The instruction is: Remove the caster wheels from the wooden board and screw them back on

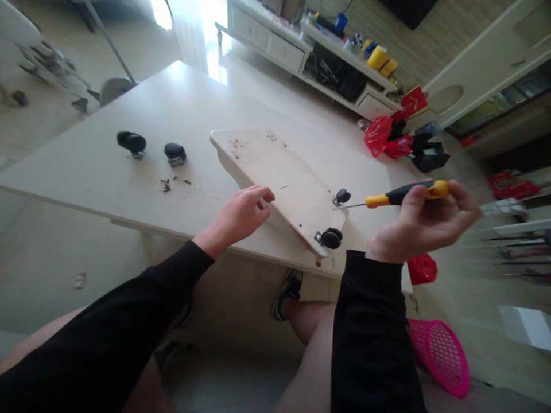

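A white drawer-like panel [275, 172] lies underside up on the white table. Two black casters stand at its right end, a far caster [343, 195] and a near caster [331, 237]. My right hand [424, 221] grips a yellow and black screwdriver [398, 194] by its handle, the shaft pointing left with its tip by the far caster. My left hand [241, 215] hovers at the panel's near edge, fingers loosely curled, thumb apart, nothing visible in it. Several screw holes show at the panel's left end.
Two loose casters, one [131, 142] beside another [174, 154], stand on the table [86, 166] at left, near several screws [167, 184]. Right of my legs is a pink mesh basket [443, 357]. Red bags [381, 136] lie beyond the table, near a white cabinet [275, 49].
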`<state>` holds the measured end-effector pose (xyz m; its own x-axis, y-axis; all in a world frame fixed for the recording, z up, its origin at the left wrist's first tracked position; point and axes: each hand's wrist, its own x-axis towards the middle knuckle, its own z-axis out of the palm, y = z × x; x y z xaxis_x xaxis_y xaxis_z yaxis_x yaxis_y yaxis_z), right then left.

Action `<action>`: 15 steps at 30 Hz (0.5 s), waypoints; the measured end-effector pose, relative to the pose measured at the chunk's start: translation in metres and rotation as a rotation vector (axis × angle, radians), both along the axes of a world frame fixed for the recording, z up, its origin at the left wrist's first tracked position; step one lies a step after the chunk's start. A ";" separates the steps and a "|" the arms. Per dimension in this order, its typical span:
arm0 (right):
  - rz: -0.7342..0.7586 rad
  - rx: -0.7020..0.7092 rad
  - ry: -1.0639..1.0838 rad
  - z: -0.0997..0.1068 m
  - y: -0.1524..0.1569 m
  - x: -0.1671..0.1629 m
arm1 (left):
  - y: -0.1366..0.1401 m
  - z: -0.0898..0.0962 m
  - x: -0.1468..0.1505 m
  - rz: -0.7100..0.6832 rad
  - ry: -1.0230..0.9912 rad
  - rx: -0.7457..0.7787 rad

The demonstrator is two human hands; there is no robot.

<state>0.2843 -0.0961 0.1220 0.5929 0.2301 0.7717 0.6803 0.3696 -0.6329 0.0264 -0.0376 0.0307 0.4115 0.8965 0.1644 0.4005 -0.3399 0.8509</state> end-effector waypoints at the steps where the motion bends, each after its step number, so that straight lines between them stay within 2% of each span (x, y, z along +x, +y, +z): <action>1: -0.006 0.048 -0.016 0.006 -0.002 -0.001 | 0.006 -0.003 -0.003 0.087 -0.017 -0.036; 3: 0.012 0.090 0.016 0.014 -0.007 -0.004 | 0.022 -0.012 -0.012 0.309 -0.079 -0.118; 5: 0.085 0.061 0.126 0.017 -0.013 -0.008 | 0.041 -0.022 -0.021 0.536 -0.180 -0.220; 8: 0.284 -0.133 0.240 0.013 -0.027 -0.018 | 0.069 -0.037 -0.032 0.746 -0.366 -0.459; 12: 0.582 -0.599 0.270 -0.006 -0.045 -0.042 | 0.085 -0.045 -0.031 0.759 -0.572 -0.738; 15: 0.772 -0.934 0.339 -0.034 -0.054 -0.060 | 0.083 -0.046 -0.017 0.661 -0.652 -0.793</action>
<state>0.2245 -0.1499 0.0875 0.1964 0.9798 -0.0367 0.2389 -0.0842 -0.9674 0.0090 0.0459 -0.0154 -0.1168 0.8473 -0.5181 -0.2796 0.4725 0.8358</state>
